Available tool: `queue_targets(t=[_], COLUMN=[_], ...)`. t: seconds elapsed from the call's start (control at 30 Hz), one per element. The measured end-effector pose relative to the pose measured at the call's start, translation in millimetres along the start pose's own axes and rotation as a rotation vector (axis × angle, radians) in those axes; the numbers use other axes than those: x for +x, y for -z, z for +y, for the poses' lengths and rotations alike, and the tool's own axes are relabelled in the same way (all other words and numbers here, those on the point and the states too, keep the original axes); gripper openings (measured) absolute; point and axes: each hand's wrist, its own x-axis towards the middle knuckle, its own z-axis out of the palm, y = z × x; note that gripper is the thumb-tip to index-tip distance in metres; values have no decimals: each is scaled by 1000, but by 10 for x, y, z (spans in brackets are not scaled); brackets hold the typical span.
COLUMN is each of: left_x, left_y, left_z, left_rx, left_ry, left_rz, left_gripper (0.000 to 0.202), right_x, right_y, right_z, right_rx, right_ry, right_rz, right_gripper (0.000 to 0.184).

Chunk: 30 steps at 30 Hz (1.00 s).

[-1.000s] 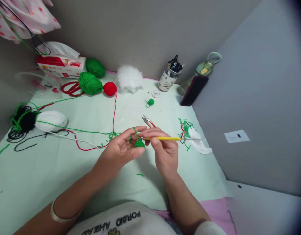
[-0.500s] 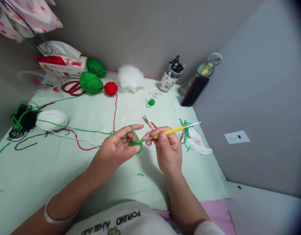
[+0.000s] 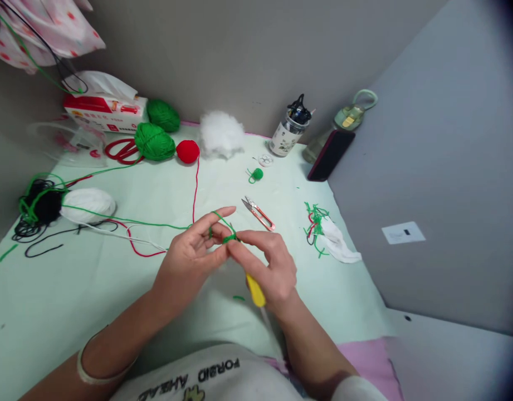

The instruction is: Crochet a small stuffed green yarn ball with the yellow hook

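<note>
Both left hand (image 3: 188,255), pinching the green crochet piece (image 3: 230,239), and right hand (image 3: 273,268), grasping the yellow-handled hook (image 3: 256,291), are meeting, the hook's long axis slanting toward the shirt (image 3: 226,370).

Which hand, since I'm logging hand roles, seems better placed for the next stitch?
Probably the right hand: it holds the yellow-handled hook and is at the small green piece. The left hand seems busy pinching that piece, with green yarn draped over its index finger.
</note>
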Motion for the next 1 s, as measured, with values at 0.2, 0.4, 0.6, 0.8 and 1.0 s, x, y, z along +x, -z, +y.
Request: queue_targets(t=[0.2,0.4,0.6,0.8,1.0], left_x=[34,46,25,51,122], left_y=[19,73,2,-34,116], left_z=[-33,-24,-58,-40,-48], left_rx=[-416,-370,-211,-459,-670], left_ry=[279,205,101,296,312], left_rz=[-215,-218,-125,-221,-223], left_gripper=[47,40,44,36,42], right_x=[-27,131,81,-29,131], right_y=[-7,-27,-68,-76,55], right_z=[14,51,44,61,87], right_rx=[52,691,526,95,538], right_ry=[-52,-518,-431,-60,-438], right_rz=[92,239,121,82,371], right_gripper=[35,19,21,37,19])
